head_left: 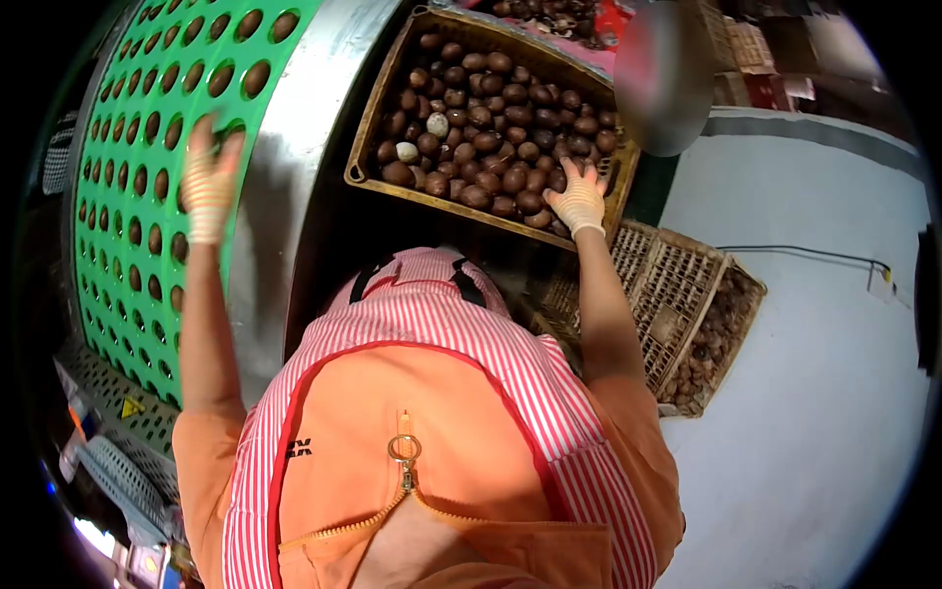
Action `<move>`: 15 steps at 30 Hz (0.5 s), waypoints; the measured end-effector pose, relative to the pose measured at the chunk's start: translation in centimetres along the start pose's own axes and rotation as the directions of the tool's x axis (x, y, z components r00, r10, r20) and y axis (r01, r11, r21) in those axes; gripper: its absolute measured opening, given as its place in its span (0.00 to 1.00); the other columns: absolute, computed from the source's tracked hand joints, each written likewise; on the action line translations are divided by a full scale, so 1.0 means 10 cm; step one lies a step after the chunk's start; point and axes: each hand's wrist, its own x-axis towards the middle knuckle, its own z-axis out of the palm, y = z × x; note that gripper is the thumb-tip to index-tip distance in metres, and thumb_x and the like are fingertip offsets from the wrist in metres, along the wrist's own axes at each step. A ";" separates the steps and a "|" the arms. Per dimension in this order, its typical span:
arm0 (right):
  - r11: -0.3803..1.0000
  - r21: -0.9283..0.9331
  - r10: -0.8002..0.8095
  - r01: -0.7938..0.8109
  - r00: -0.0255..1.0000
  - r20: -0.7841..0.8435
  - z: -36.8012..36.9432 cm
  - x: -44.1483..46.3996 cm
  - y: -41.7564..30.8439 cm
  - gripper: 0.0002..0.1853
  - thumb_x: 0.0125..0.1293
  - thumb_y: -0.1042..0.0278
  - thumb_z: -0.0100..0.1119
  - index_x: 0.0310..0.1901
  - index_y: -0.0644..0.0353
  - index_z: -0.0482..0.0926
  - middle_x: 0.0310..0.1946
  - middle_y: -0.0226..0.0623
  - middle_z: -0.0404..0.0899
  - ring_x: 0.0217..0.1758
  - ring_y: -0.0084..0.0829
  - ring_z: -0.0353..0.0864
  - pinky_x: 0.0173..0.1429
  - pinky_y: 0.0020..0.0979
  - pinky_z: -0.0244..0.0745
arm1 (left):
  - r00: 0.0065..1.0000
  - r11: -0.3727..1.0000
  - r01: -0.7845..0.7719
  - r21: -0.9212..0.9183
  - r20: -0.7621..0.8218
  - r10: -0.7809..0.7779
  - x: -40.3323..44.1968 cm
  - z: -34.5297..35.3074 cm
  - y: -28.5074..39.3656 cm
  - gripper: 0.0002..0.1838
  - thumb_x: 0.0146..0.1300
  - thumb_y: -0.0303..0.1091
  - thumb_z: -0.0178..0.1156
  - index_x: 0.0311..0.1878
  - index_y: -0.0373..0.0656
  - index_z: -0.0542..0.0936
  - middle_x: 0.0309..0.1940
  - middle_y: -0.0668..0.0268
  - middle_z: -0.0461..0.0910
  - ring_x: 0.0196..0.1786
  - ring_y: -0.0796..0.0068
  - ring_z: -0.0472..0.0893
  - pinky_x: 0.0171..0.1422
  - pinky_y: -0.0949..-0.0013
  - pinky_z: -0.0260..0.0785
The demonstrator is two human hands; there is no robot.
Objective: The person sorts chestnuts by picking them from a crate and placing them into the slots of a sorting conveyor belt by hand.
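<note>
My left hand [208, 191], in a striped knit glove with bare fingertips, is over the right edge of a green panel [169, 93] with rows of holes. Its fingers are slightly smeared but look apart, and no egg shows in them. Dark brown eggs [221, 79] sit in many holes. On the right, my right hand [579, 199], gloved the same way, rests with spread fingers at the near right corner of a yellowish crate [446, 201]. Its fingertips touch the heap of dark brown eggs [488, 142] inside. A pale speckled egg [438, 125] and a whitish one [406, 152] stand out.
A shiny metal edge [329, 88] runs between panel and crate. Slatted plastic crates [657, 285], one holding brown pieces [714, 344], stand low at the right. A blurred grey rounded object [665, 83] hangs above the crate's right corner. A cable [805, 252] runs along the pale surface.
</note>
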 end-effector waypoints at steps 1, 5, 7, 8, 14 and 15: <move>1.000 0.025 0.002 -0.003 0.998 0.056 -0.10 0.05 -0.04 0.40 0.52 0.57 0.72 0.69 0.38 0.68 0.73 0.44 0.54 0.72 0.53 0.58 0.71 0.50 0.66 | 0.986 0.992 -0.122 -0.034 0.113 0.125 -0.09 0.27 0.32 0.28 0.61 0.33 0.69 0.63 0.39 0.72 0.58 0.56 0.76 0.59 0.61 0.76 0.64 0.61 0.69; 0.997 0.011 -0.074 0.073 0.993 0.092 -0.10 0.05 0.04 0.34 0.53 0.54 0.69 0.64 0.40 0.73 0.71 0.47 0.54 0.69 0.54 0.63 0.67 0.50 0.70 | 0.762 0.996 -0.087 0.019 0.645 0.054 -0.30 1.00 1.23 0.24 0.61 0.43 0.64 0.58 0.40 0.77 0.53 0.49 0.79 0.55 0.51 0.79 0.61 0.57 0.72; 0.994 0.070 -0.094 0.085 0.985 0.143 -0.12 0.07 0.10 0.35 0.52 0.53 0.70 0.64 0.41 0.73 0.73 0.47 0.52 0.67 0.55 0.65 0.68 0.48 0.70 | 0.565 0.937 -0.231 0.262 0.820 -0.090 -0.35 1.30 1.35 0.28 0.60 0.45 0.63 0.61 0.44 0.75 0.57 0.49 0.76 0.54 0.48 0.79 0.62 0.55 0.71; 0.990 0.094 -0.117 0.103 0.979 0.167 -0.14 0.08 0.13 0.35 0.52 0.53 0.70 0.65 0.42 0.73 0.74 0.47 0.51 0.67 0.56 0.65 0.69 0.47 0.69 | 0.488 0.897 -0.209 0.389 0.837 -0.249 -0.32 1.37 1.56 0.31 0.58 0.44 0.65 0.64 0.47 0.73 0.62 0.50 0.72 0.59 0.48 0.76 0.64 0.54 0.70; 0.968 0.085 -0.251 0.236 0.923 0.293 -0.19 0.22 0.26 0.39 0.50 0.52 0.71 0.67 0.43 0.72 0.77 0.47 0.47 0.70 0.56 0.64 0.70 0.47 0.68 | 0.531 0.681 -0.468 0.563 0.795 -0.293 -0.33 2.08 1.46 0.36 0.56 0.36 0.66 0.70 0.56 0.68 0.74 0.59 0.57 0.66 0.47 0.68 0.68 0.52 0.66; 0.958 0.092 -0.286 0.271 0.922 0.260 -0.19 0.22 0.28 0.37 0.50 0.53 0.71 0.65 0.44 0.74 0.76 0.46 0.49 0.69 0.55 0.66 0.70 0.46 0.68 | 0.565 0.668 -0.450 0.593 0.768 -0.301 -0.31 2.14 1.43 0.37 0.56 0.36 0.67 0.71 0.57 0.67 0.75 0.58 0.53 0.66 0.47 0.68 0.67 0.51 0.67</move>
